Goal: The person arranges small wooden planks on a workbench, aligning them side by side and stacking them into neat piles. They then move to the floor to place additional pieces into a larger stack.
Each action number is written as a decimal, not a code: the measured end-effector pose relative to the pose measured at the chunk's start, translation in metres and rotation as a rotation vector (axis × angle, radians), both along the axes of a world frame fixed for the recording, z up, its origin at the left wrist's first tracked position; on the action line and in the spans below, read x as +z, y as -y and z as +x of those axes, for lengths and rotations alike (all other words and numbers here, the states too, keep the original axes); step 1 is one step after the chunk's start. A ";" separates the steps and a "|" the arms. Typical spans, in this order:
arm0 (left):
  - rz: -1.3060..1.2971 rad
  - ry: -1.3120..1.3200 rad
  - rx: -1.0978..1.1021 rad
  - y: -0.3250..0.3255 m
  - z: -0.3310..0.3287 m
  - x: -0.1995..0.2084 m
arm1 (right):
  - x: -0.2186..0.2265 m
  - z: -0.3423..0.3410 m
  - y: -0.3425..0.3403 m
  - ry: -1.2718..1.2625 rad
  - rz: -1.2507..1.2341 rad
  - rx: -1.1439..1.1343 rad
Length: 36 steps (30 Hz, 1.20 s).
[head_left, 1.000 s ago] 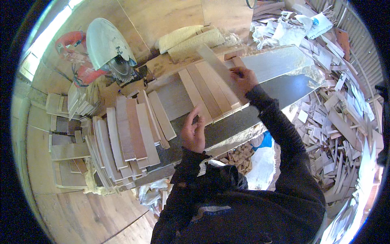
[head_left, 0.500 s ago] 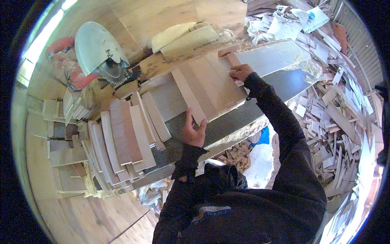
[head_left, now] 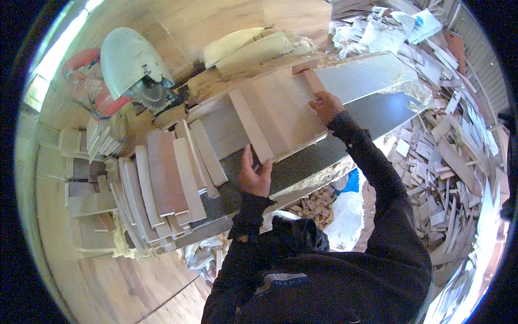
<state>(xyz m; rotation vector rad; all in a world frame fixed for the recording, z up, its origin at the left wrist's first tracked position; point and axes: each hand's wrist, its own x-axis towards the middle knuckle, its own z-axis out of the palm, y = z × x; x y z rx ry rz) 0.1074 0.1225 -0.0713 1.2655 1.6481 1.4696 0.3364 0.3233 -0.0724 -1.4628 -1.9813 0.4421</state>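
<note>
The left hand (head_left: 255, 175) and right hand (head_left: 326, 106) each grip opposite ends of a row of boards (head_left: 278, 116) on the tabletop (head_left: 372, 75).

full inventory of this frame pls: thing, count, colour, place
wooden boards: a few side by side, pale tan, on the bench between the hands
bench: one, grey, centre
stacked wood strips: many, tan and brownish, left end of bench
mitre saw: one, pale guard, red body, upper left
offcuts: many, pale, on the ground at right
white bag: one, below the bench
left hand: at near end of boards
right hand: on far right edge of boards
</note>
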 end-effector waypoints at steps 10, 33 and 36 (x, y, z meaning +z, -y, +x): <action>-0.080 -1.223 0.856 0.078 -0.098 0.068 | 0.063 -0.065 0.099 -0.116 0.250 0.139; 0.129 0.039 0.552 0.086 -0.068 0.122 | 0.086 -0.151 0.197 -1.065 -0.854 0.569; 0.020 0.287 0.263 0.061 -0.032 0.100 | 0.083 -0.148 0.171 -1.103 -0.658 0.493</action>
